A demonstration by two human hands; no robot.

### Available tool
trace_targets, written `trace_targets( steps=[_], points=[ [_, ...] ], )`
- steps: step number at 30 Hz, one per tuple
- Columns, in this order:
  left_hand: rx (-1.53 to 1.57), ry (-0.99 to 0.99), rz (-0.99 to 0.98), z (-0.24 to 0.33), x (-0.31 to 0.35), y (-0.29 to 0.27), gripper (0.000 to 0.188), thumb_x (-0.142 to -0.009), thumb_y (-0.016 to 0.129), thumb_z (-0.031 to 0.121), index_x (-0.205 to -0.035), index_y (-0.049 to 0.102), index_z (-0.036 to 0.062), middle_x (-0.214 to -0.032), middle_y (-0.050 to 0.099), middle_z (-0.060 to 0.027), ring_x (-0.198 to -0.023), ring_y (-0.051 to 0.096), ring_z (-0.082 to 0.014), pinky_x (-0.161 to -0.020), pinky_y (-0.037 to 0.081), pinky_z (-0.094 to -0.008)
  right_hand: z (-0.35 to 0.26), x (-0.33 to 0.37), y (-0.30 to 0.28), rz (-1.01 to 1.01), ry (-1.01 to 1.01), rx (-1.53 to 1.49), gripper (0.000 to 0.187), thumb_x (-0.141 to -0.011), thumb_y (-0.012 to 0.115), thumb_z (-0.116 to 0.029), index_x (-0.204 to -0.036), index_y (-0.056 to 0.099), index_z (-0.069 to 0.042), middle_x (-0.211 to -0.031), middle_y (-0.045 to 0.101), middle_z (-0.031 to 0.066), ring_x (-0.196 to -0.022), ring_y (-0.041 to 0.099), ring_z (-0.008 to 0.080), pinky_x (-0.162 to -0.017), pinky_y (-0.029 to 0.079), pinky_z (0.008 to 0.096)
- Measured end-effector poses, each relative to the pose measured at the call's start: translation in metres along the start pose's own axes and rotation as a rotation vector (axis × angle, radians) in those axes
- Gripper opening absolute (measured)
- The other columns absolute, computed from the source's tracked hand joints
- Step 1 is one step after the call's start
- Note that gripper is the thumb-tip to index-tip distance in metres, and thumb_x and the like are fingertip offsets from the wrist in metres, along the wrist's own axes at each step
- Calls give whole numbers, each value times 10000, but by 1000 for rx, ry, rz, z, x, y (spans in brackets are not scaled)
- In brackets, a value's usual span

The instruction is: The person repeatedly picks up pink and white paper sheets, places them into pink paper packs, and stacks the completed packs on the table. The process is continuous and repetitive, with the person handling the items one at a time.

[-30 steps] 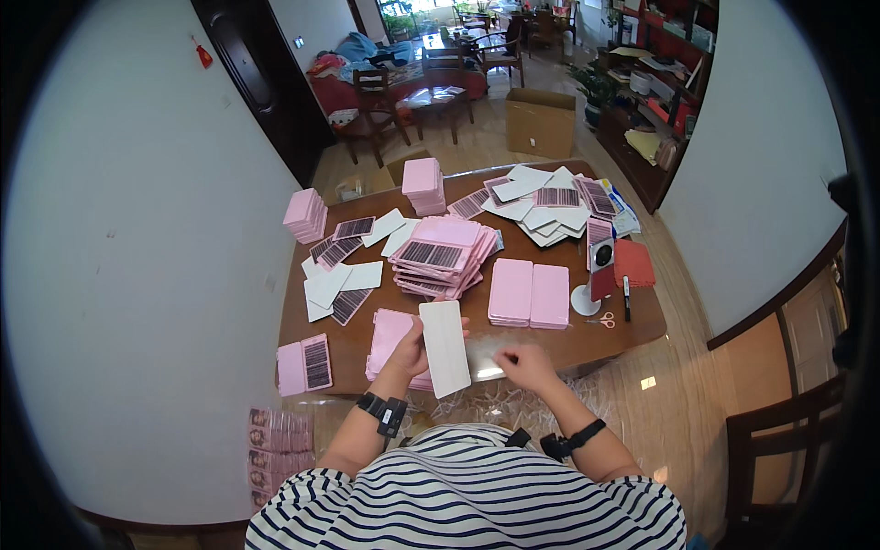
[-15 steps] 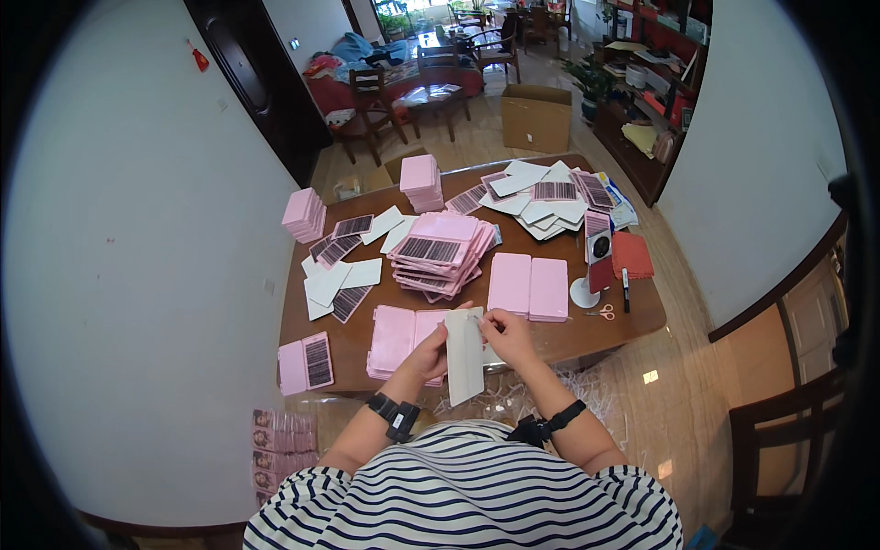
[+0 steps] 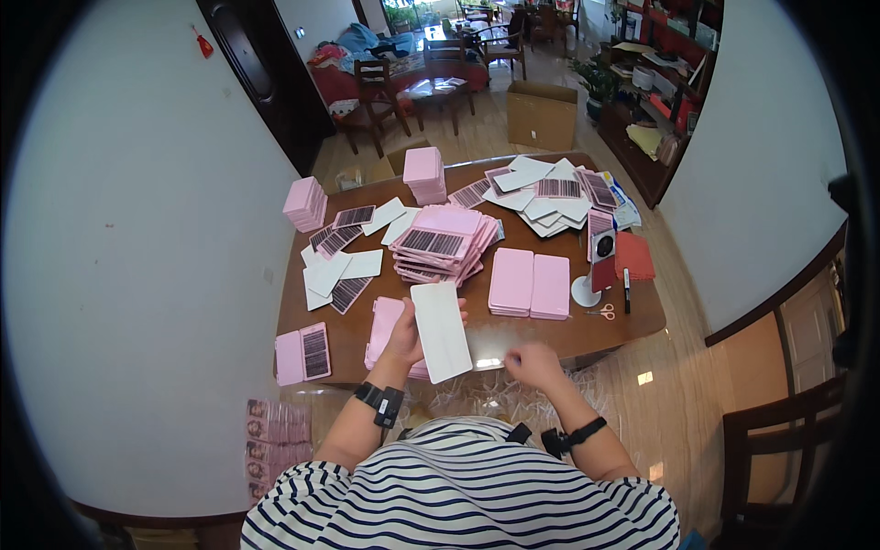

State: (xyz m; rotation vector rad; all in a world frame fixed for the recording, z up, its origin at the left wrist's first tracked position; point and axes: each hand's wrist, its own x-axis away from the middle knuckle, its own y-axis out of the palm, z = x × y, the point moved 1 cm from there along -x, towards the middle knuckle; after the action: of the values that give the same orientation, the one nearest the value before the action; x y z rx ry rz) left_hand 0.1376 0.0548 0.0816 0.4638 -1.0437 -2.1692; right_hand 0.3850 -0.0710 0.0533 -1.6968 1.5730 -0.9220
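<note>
My left hand (image 3: 401,337) grips a white rectangular card (image 3: 442,332) by its long edges, its blank face up, over the table's near edge. To the right, apart from the card, my right hand (image 3: 537,367) is closed above the near edge; what its fingers hold, if anything, does not show. Partly covered by my left hand and the card lies an open pink case (image 3: 385,325). Another open pink case (image 3: 530,286) sits on a stack to the right. Beyond the card rises an uneven pile of pink cases (image 3: 442,236) holding trays of dark strips.
White cards and dark-striped trays lie loose at left (image 3: 330,273) and far right (image 3: 555,206). Two pink stacks (image 3: 305,203) (image 3: 423,174) stand at the back. Scissors (image 3: 601,313), a marker (image 3: 627,291) and a white stand (image 3: 585,292) are at right. Thin pale strips (image 3: 587,390) litter the floor.
My right hand has come away from the card, moving right and toward me. My left hand has shifted the card left and turned its broad face up.
</note>
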Motion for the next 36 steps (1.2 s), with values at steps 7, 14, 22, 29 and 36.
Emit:
trace_targets(
  steps=[7,14,22,29,36],
  points=[
    [-59,-55,-79,-25,-4,21,818,-955,569,583,-1575,277,137,-1401,538,-71,-1237,577,-219,-1041,494,-417,-62,-48,-30,323,10,-531,216,-899,674,-282,-939,726,-76,-810,722,131,-729,706,284,-665,538,380],
    [-87,-40,-8,-24,-2,18,818,-951,559,601,-1568,284,141,-1436,520,-150,-1248,579,-295,-1059,483,-466,-56,-43,-18,147,-81,-606,199,-884,685,-281,-912,727,-89,-777,712,120,-669,678,252,-649,528,366],
    [9,76,48,5,-2,-1,803,-911,579,659,-1550,324,244,-1449,490,-223,-1246,557,-415,-1061,458,-557,11,12,7,-714,-65,446,260,-851,659,-304,-993,772,-117,-931,738,164,-885,711,328,-773,559,425],
    [11,41,57,-5,-4,13,850,-892,582,684,-1565,304,245,-1509,451,-167,-1278,536,-430,-1076,445,-568,-6,-27,-16,142,39,-327,254,-874,709,-285,-954,740,-46,-867,732,139,-791,711,283,-712,544,385],
    [40,-22,54,-17,-2,28,879,-905,557,683,-1578,275,193,-1517,452,-126,-1307,517,-456,-1095,430,-582,-54,-65,-29,493,2,-490,215,-885,699,-280,-922,720,-70,-810,711,109,-753,682,296,-685,523,404]
  ],
)
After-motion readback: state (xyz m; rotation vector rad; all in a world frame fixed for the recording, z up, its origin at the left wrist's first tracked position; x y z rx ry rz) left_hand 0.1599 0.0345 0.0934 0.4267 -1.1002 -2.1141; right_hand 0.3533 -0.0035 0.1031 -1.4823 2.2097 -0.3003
